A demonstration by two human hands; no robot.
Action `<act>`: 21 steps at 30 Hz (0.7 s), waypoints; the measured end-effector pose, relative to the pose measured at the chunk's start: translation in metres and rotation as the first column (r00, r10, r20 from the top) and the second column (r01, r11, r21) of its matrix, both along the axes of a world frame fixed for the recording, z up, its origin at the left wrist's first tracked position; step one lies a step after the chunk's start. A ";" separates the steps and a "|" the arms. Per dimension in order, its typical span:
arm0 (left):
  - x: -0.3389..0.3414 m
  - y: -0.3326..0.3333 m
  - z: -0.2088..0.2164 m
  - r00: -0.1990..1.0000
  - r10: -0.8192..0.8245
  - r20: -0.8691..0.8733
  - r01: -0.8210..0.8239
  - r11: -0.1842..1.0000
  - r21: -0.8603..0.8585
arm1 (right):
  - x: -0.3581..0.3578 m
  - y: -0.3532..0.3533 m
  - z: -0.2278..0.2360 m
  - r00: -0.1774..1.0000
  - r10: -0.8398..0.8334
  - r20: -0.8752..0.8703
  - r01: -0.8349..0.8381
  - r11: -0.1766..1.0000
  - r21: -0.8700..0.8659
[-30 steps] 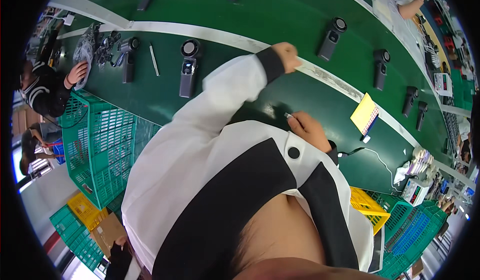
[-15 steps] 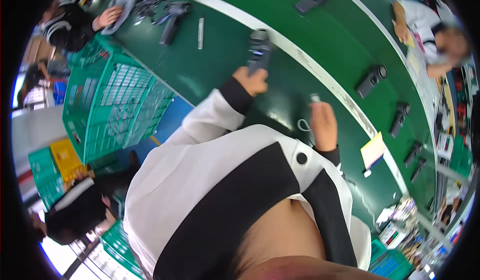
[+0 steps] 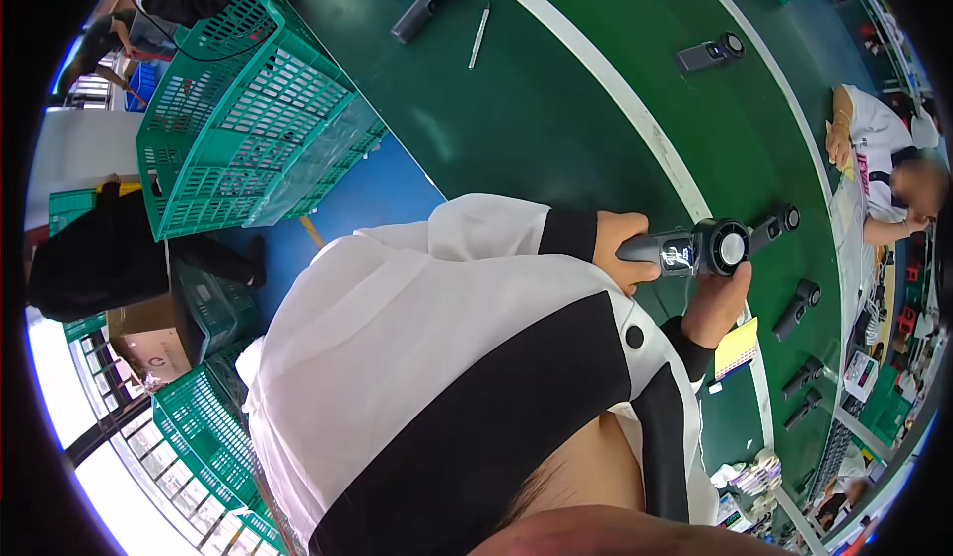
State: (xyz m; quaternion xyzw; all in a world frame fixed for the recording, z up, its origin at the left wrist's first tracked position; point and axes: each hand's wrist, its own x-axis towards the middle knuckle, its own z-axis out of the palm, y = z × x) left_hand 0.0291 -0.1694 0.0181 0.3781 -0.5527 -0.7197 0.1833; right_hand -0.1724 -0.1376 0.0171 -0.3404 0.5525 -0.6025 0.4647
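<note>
A dark grey handheld fan [image 3: 730, 247] with a round head lies sideways above the near part of the green table. My left hand [image 3: 620, 250] is closed round its handle from the left. My right hand [image 3: 717, 308] is at the fan's head from below, its thumb along the rim and the other fingers partly hidden behind it. No cable can be made out in the right hand. Just right of the held fan, another fan [image 3: 774, 228] lies on the table. A yellow pad [image 3: 736, 346] rests below my right hand.
More fans lie on the table, one [image 3: 429, 5] at the far left beside a slim pale stick [image 3: 479, 37], one [image 3: 710, 55] farther back. Green crates [image 3: 298, 89] stand at the left table edge. A person in white [image 3: 879, 129] sits across; others are at left.
My left hand has brought the fan right and nearer, turning it sideways. My right hand has moved up to its head; the white plug it held is out of sight. The view has shifted.
</note>
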 end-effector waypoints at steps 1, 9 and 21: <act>0.000 -0.001 0.001 1.000 -0.007 -0.011 0.005 0.988 -0.152 | 0.003 0.001 0.000 0.985 -0.040 0.165 0.034 0.999 0.041; -0.017 0.004 -0.011 0.988 -0.098 -0.122 0.046 0.929 -0.367 | -0.009 0.009 0.006 0.911 -0.052 0.410 0.085 0.994 -0.062; -0.007 -0.029 0.017 0.763 -0.090 -0.640 0.260 0.950 0.176 | -0.001 0.001 0.014 0.981 0.052 -0.185 -0.101 0.960 -0.262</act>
